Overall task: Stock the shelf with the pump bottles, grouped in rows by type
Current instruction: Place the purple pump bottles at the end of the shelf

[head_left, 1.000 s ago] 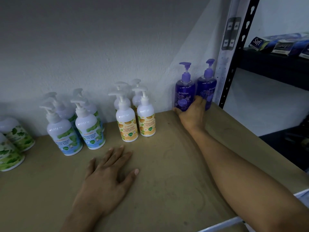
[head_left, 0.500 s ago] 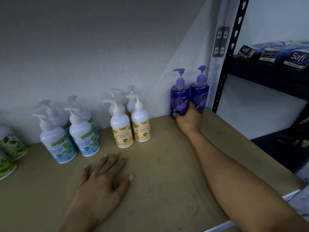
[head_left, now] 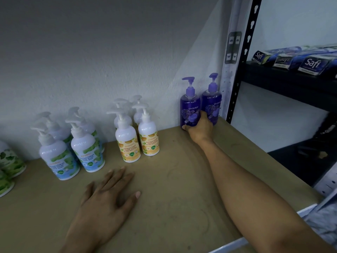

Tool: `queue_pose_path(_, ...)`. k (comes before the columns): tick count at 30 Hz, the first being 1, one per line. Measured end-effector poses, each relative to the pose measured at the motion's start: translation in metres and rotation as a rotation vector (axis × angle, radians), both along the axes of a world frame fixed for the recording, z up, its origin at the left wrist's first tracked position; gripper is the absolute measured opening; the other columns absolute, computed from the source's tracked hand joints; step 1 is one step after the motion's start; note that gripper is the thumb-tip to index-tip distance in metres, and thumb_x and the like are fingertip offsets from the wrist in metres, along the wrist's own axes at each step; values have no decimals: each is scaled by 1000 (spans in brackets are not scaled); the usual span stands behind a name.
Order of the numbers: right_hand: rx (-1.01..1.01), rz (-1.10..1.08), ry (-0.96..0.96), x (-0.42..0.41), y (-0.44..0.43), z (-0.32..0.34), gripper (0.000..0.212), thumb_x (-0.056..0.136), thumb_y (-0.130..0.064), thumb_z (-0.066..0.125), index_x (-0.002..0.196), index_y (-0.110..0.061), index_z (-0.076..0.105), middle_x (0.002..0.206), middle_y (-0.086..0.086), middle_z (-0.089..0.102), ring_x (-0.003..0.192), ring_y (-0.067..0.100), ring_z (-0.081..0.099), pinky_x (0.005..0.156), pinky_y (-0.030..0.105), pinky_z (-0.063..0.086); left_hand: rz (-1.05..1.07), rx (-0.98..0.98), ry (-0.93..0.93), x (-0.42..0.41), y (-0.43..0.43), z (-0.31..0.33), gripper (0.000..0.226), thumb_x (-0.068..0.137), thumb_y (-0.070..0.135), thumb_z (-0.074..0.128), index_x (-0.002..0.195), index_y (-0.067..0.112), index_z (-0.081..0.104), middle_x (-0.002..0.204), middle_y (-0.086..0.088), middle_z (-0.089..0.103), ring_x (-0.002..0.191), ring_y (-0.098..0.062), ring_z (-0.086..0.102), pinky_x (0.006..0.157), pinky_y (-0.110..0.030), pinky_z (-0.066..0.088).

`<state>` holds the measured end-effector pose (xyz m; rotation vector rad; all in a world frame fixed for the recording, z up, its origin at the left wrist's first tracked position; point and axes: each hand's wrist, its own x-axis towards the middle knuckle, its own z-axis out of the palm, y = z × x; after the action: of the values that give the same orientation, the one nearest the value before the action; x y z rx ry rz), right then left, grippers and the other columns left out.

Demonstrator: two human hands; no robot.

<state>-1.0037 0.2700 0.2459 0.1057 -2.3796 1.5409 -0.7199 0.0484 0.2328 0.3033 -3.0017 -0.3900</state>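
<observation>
Two purple pump bottles stand side by side at the shelf's back right corner. My right hand (head_left: 199, 127) grips the base of the left purple bottle (head_left: 189, 108), and the right purple bottle (head_left: 212, 103) touches it. Several white bottles with orange labels (head_left: 137, 139) stand in the middle by the wall. Several white bottles with blue-green mint labels (head_left: 73, 148) stand further left. My left hand (head_left: 107, 198) rests flat on the brown shelf board (head_left: 173, 179), fingers spread, holding nothing.
Green-leaf bottles (head_left: 8, 167) lie at the far left edge. A black slotted upright (head_left: 242, 61) bounds the shelf on the right. Beyond it, a dark shelf carries blue Safi boxes (head_left: 299, 61). The grey wall runs behind the bottles.
My right hand stays on the left purple bottle against the back corner. My left hand has not moved on the board. The view has shifted slightly.
</observation>
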Motion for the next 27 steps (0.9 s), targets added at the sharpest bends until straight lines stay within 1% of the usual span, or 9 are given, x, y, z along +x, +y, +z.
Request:
queue_pose_path(5, 7, 41, -2, 2, 4, -1, 74, 73, -14, 87, 137, -14, 49, 128, 6, 64, 115, 21, 60, 91, 22, 42, -6, -3, 12, 0, -2, -3, 88, 68, 95, -6, 148, 63, 16, 159, 36, 0, 148, 9, -9, 124, -41, 4)
queue_pose_path(7, 17, 43, 13, 4, 3, -2, 73, 74, -15, 87, 136, -13, 49, 129, 6, 63, 115, 21, 60, 91, 23, 43, -9, -2, 10, -1, -3, -5, 86, 71, 94, -2, 149, 61, 17, 160, 35, 2, 148, 9, -8, 125, -41, 4)
queue_pose_path(9, 20, 29, 32, 6, -1, -3, 75, 72, -20, 88, 135, -13, 49, 128, 6, 62, 116, 21, 59, 96, 28, 47, -11, 2, 14, -1, -3, -5, 83, 74, 91, 3, 149, 60, 20, 161, 33, 5, 149, 8, -7, 125, -42, 4)
queue_pose_path(10, 23, 11, 44, 6, -3, -3, 77, 70, -24, 90, 134, -13, 49, 127, 6, 61, 115, 22, 59, 99, 33, 49, -10, 5, 16, -1, -3, -5, 83, 75, 90, 5, 150, 59, 21, 161, 33, 6, 149, 8, -5, 125, -42, 4)
queue_pose_path(12, 32, -29, 66, 7, -6, -4, 78, 67, -29, 91, 130, -11, 51, 124, 9, 61, 114, 24, 59, 100, 39, 51, -10, 10, 16, -1, -3, -4, 83, 75, 89, 7, 150, 57, 23, 162, 32, 8, 149, 7, -4, 125, -42, 4)
queue_pose_path(16, 24, -42, 80, 7, -5, -3, 72, 69, -25, 92, 127, -7, 53, 124, 11, 63, 113, 25, 60, 90, 26, 44, -10, 15, 15, -1, -2, -2, 86, 74, 90, 6, 150, 56, 24, 162, 31, 9, 149, 7, -3, 125, -43, 3)
queue_pose_path(18, 25, -32, 76, 7, -4, -2, 69, 71, -24, 90, 128, -8, 54, 125, 10, 64, 113, 24, 60, 88, 23, 42, -9, 17, 15, -1, -2, -3, 90, 71, 93, 2, 150, 56, 24, 161, 32, 8, 149, 7, -4, 125, -43, 3)
queue_pose_path(21, 23, -28, 72, 8, -3, -2, 67, 73, -23, 89, 129, -9, 54, 125, 9, 64, 113, 23, 61, 88, 22, 42, -5, 10, 16, 0, -2, -3, 96, 67, 95, -4, 151, 57, 23, 161, 32, 6, 149, 7, -4, 125, -44, 4)
queue_pose_path(27, 18, -27, 61, 7, -2, -2, 68, 73, -23, 89, 129, -10, 54, 125, 9, 64, 114, 24, 60, 89, 24, 43, 1, 8, 9, -1, -1, -2, 97, 65, 96, -7, 150, 58, 20, 161, 33, 4, 149, 7, -5, 125, -43, 3)
